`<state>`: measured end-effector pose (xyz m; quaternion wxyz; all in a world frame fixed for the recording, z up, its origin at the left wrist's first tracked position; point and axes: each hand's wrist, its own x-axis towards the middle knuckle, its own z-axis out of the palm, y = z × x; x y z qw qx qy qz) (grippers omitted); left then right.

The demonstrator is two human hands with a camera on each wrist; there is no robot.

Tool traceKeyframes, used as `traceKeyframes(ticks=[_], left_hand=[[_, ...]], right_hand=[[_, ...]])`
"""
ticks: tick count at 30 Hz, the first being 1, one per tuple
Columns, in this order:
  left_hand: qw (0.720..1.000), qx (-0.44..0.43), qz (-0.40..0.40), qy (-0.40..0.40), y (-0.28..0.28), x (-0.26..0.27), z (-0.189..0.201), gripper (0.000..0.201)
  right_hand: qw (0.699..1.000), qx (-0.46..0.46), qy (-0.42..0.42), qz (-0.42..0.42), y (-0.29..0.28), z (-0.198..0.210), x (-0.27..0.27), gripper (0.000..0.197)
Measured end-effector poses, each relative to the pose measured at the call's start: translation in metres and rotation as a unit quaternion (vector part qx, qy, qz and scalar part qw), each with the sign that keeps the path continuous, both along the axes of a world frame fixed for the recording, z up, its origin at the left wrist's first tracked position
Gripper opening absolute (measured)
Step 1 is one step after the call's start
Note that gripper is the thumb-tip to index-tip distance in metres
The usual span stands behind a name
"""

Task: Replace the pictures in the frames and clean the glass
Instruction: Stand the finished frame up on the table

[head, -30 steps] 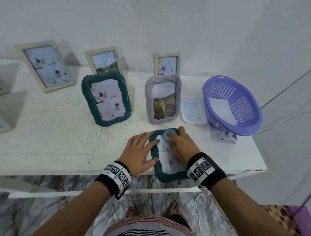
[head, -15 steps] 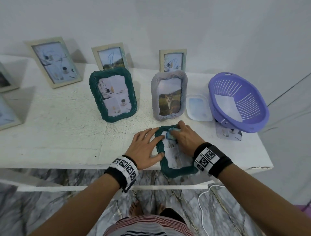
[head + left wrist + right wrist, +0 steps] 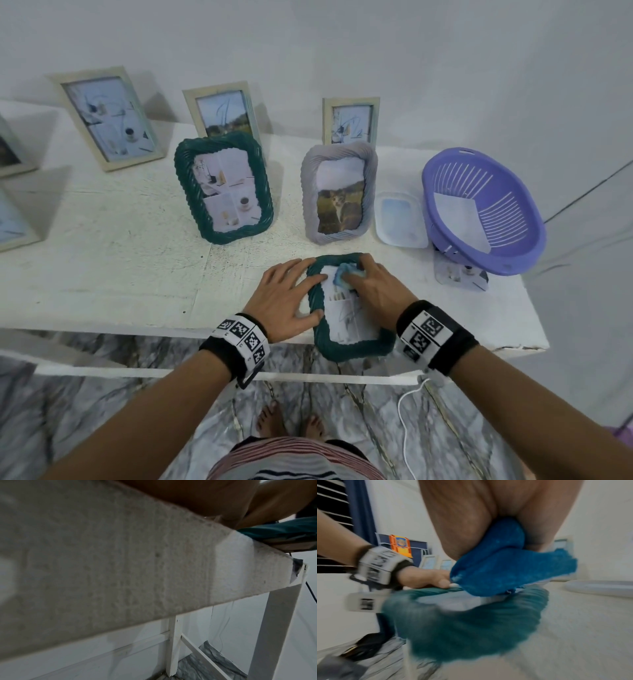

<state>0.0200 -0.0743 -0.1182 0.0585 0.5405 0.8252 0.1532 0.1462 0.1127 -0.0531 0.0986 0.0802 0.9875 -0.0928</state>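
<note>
Head view: dark green woven-rim rectangular picture frame [image 3: 349, 308] lies flat at the table edge, light, its glass fragile; best held by the rim. Left hand [image 3: 286, 301] has fingers spread flat, pressing the rim.

Right wrist view: right hand [image 3: 496, 513] has fingers curled round a soft blue microfibre cloth [image 3: 510, 569], pressing it on the glass just below the fingertips.

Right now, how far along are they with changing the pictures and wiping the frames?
Midway, as far as the pictures show. Looks done: the standing green frame and grey frame both hold pictures. In hand: the left hand steadies the flat green frame at the table edge while the right hand rubs a blue cloth on its glass. Which other frames remain, I cannot tell.
</note>
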Motion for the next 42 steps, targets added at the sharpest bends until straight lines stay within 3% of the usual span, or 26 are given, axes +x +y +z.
traceKeyframes(ticks=[4,6,9,14,18,22,30,37,42], left_hand=[[1.0,0.004,0.005,0.006,0.0,0.001,-0.001,0.068],[1.0,0.008,0.005,0.006,0.0,0.0,-0.002,0.067],[1.0,0.005,0.001,0.005,0.0,-0.001,-0.002,0.067],[1.0,0.003,0.005,0.001,0.0,0.0,-0.002,0.067],[1.0,-0.001,0.01,0.006,0.0,0.001,-0.001,0.068],[1.0,-0.001,0.008,0.001,0.0,0.0,0.0,0.068],[1.0,0.003,0.005,0.001,0.0,0.001,0.0,0.067],[1.0,0.007,0.012,0.003,0.0,0.002,-0.001,0.067],[1.0,0.011,0.006,-0.001,0.0,0.0,-0.002,0.065]], right_hand=[[0.994,-0.056,-0.039,0.087,-0.014,0.002,0.043,0.042],[0.992,-0.034,-0.053,0.11,-0.006,0.003,0.044,0.046],[0.997,0.017,-0.022,0.068,0.014,0.006,0.019,0.038],[1.0,0.021,-0.021,-0.007,0.019,0.007,-0.001,0.037],[0.998,-0.04,-0.018,0.049,-0.008,0.001,0.037,0.048],[0.991,-0.064,-0.041,0.113,-0.014,0.0,0.063,0.043],[0.999,0.022,-0.021,0.019,0.023,0.01,0.014,0.037],[0.998,-0.032,-0.045,0.041,-0.011,0.002,0.066,0.04],[0.999,0.021,-0.015,0.03,0.002,0.003,0.051,0.038]])
